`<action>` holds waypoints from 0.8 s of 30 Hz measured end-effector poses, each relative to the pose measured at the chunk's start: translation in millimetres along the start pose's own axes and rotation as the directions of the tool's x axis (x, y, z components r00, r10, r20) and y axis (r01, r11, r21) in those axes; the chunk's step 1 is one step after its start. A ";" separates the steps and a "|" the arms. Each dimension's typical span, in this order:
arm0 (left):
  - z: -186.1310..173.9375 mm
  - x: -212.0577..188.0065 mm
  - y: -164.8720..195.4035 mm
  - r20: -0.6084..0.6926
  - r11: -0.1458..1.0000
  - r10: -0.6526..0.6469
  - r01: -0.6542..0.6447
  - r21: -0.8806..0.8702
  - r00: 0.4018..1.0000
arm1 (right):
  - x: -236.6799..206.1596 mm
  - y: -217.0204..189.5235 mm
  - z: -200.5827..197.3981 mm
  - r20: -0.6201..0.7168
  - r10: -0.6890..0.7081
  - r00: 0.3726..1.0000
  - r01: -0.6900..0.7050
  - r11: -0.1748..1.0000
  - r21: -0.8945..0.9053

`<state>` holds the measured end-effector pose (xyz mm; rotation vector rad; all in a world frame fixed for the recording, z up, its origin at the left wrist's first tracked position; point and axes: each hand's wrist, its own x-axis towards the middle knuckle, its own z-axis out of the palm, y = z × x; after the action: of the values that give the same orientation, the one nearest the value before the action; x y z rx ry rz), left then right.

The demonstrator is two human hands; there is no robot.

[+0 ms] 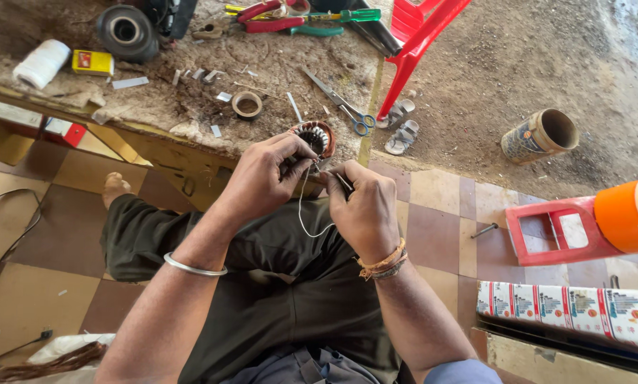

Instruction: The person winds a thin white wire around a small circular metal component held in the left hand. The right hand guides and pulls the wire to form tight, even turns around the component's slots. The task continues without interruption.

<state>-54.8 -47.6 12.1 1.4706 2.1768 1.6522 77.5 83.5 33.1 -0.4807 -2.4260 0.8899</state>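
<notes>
**Hands tying white thread on a wound motor coil**

From the left, we see a spool of white string (pixel 41 62) and a black ring-shaped part (pixel 125 31) on the dusty slab (pixel 191 107), then a roll of tape (pixel 247 104). At centre, our left hand (pixel 266 178) is clenched around the motor coil (pixel 313 137), which rests at the slab's edge, just above the knees. A loop of white thread (pixel 306 217) hangs between the two hands. Our right hand (pixel 362 206) pinches the thread's other end together with a thin tool; what kind of tool it is, we cannot tell. Scissors (pixel 344 105) lie just beyond the coil, and a red plastic chair (pixel 422 35) stands further right. In our judgement, pulling hard could snap the thread or nick the copper windings, and a loosened left hand could let the coil roll off the edge.
</notes>
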 end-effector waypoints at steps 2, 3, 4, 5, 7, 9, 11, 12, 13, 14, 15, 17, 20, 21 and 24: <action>-0.7 0.2 1.1 0.002 1.000 -0.009 0.009 -0.022 1.000 | 0.9 -0.9 5.6 -0.036 -0.016 0.999 0.016 1.000 -0.005; -0.6 0.2 1.6 0.001 1.000 -0.013 0.013 -0.007 1.000 | 1.5 -0.9 10.3 -0.077 -0.075 0.994 0.074 0.997 -0.019; -0.2 0.2 1.7 0.003 1.000 -0.014 0.014 0.007 1.000 | 1.5 -0.3 14.6 -0.120 -0.132 0.984 0.129 0.991 -0.037; 0.4 0.1 1.8 0.009 1.000 -0.015 0.015 0.017 1.000 | 0.1 1.2 17.4 -0.135 -0.150 0.979 0.148 0.989 -0.024; 2.0 -0.4 1.1 -0.007 1.000 0.016 -0.016 0.022 1.000 | -3.6 5.1 20.9 -0.166 -0.187 0.968 0.189 0.982 -0.002; 2.8 -1.6 -0.5 -0.025 1.000 0.017 -0.017 0.009 1.000 | -8.5 8.6 18.6 -0.059 0.114 0.992 -0.106 0.987 0.119; 1.9 -3.5 -2.4 -0.046 0.999 -0.016 0.014 -0.029 0.999 | -13.0 10.2 9.8 0.147 0.274 0.950 -0.308 0.894 0.326; 0.8 -4.6 -3.3 -0.052 1.000 0.004 -0.005 -0.018 0.999 | -14.4 11.4 0.2 0.280 0.272 0.921 -0.378 0.801 0.465; -0.4 -5.5 -4.0 -0.060 1.000 0.022 -0.023 -0.008 0.998 | -14.3 10.5 -5.7 0.411 0.243 0.879 -0.456 0.681 0.573; -1.6 -6.7 -4.3 -0.066 0.999 0.037 -0.037 -0.001 0.997 | -14.8 8.8 -10.4 0.411 0.155 0.898 -0.415 0.605 0.680; -2.3 -7.3 -4.1 -0.066 1.000 0.022 -0.022 -0.007 0.998 | -15.3 7.9 -19.2 0.394 0.074 0.916 -0.373 0.514 0.773; -2.8 -7.9 -2.5 -0.056 1.000 0.008 -0.010 -0.024 0.998 | -8.3 5.3 -28.2 0.340 -0.018 0.940 -0.294 0.459 0.838; -0.9 -7.5 2.7 -0.027 0.996 -0.082 0.080 -0.045 0.996 | 12.6 1.3 -24.0 0.229 -0.055 0.972 -0.124 0.706 0.697; -0.1 -7.4 4.8 -0.038 0.998 -0.049 0.048 -0.049 0.998 | 19.4 -0.7 -18.9 0.165 -0.071 0.984 -0.032 0.834 0.550; 0.0 -8.8 10.1 -0.059 0.999 0.004 -0.006 -0.036 0.998 | 36.7 -6.9 -6.4 -0.010 -0.269 0.963 0.269 0.956 0.115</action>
<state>-43.4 -53.8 15.6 1.4374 2.1619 1.7493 50.4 99.4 54.3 -0.1005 -2.3561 0.9049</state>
